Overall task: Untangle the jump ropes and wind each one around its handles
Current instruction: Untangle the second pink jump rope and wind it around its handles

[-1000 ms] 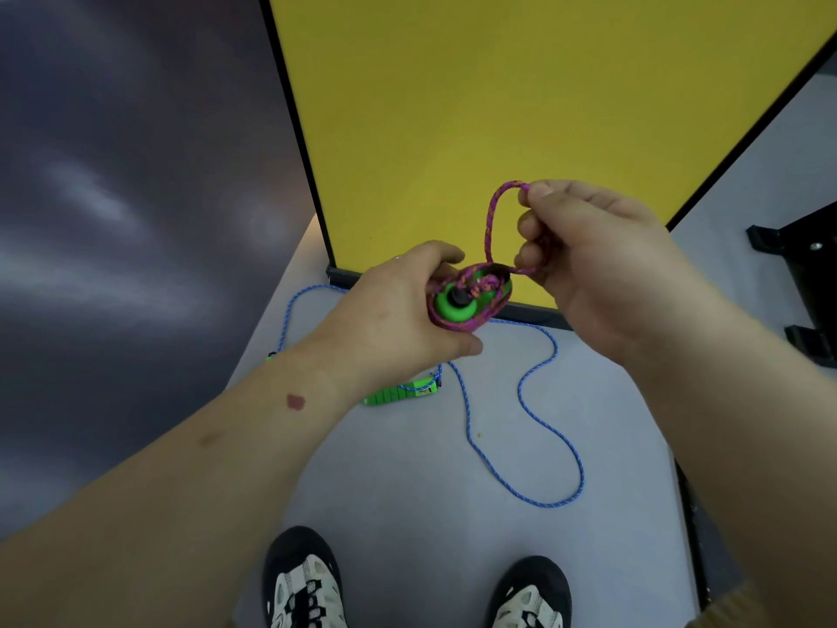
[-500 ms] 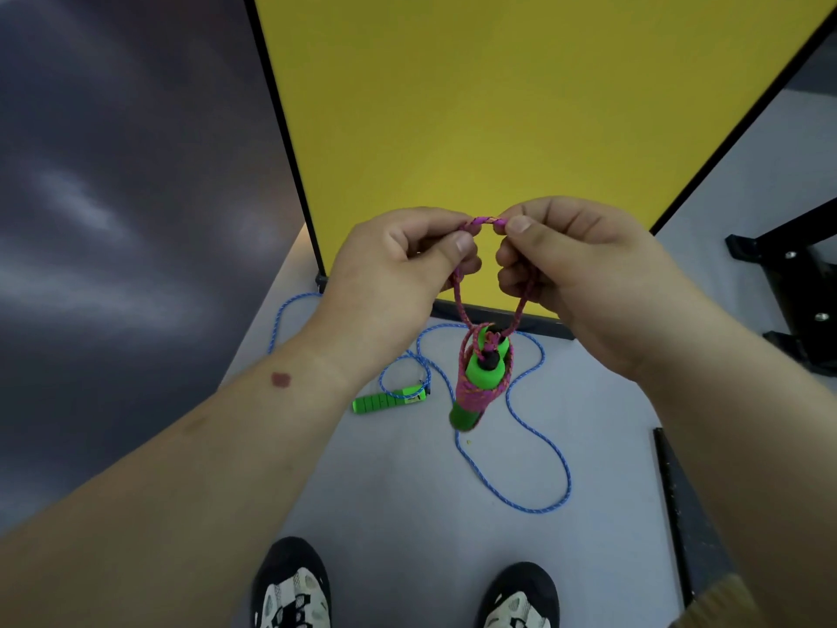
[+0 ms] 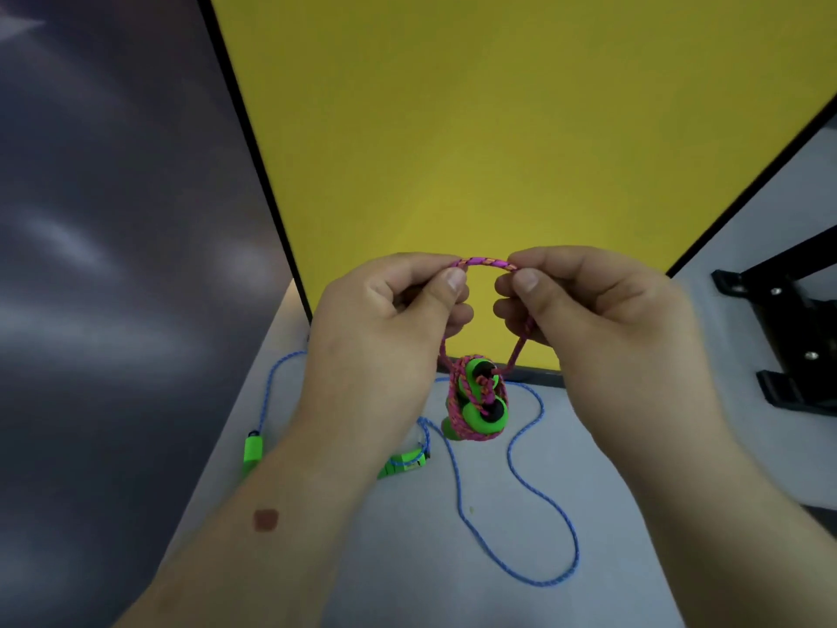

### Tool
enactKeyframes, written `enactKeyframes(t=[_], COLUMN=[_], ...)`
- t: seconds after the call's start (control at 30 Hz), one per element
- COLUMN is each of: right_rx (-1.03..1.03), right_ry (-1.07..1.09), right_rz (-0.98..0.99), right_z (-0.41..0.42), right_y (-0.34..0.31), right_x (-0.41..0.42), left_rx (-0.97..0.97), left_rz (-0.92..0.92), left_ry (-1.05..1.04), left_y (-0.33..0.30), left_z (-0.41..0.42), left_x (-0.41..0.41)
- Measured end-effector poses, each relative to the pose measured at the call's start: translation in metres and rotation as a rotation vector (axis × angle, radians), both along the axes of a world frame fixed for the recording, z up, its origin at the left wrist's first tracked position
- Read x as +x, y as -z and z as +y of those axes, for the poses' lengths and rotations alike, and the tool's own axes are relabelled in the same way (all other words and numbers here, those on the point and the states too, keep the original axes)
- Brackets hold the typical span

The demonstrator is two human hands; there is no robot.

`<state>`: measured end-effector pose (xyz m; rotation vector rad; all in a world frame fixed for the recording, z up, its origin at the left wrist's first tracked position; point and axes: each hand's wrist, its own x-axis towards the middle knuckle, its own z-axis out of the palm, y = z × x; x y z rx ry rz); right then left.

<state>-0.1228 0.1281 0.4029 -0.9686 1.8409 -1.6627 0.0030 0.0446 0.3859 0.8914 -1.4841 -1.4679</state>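
Head view: the pink rope (image 3: 484,263) is a braided cord with orange flecks. A short arch of it runs between the two hands, held up in front of the yellow board (image 3: 498,129). The left hand (image 3: 385,319) pinches one end of the arch between thumb and forefinger, the other fingers curled under. The right hand (image 3: 589,310) pinches the other end the same way. From each hand a strand drops to the pink rope's handles (image 3: 480,405), two bright green grips with black ends, lying side by side with pink cord wound around them. This bundle hangs in the air from the two strands, below and between the hands, above the grey table (image 3: 543,514).

The blue rope (image 3: 521,491) lies loose on the table in wide curves under the bundle. One of its green handles (image 3: 252,448) lies near the table's left edge, beside the left forearm. The other green handle (image 3: 405,462) shows ribbed markings and is partly hidden by the left wrist. No writing or brand can be read on anything.

A black bracket (image 3: 788,328) sits at the right edge.
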Motion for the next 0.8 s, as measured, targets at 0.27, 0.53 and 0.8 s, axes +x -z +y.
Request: enactKeyframes(t=[0.27,0.53,0.8], right_rx=[-0.032,-0.045,-0.052], right_ry=[0.061,0.022,0.050], right_rz=[0.067,0.073,0.206], right_z=[-0.035,-0.064,-0.099], right_y=[-0.170,-0.373,-0.509], right_x=[-0.012,-0.018,-0.034], left_rx=[-0.008,-0.067,-0.076], left_rz=[0.011,-0.045,-0.065], left_ry=[0.011,0.016,-0.011], left_y=[-0.170,-0.380,-0.517], left_z=[-0.038,-0.067,-0.098], left_x=[-0.018,-0.020,-0.033])
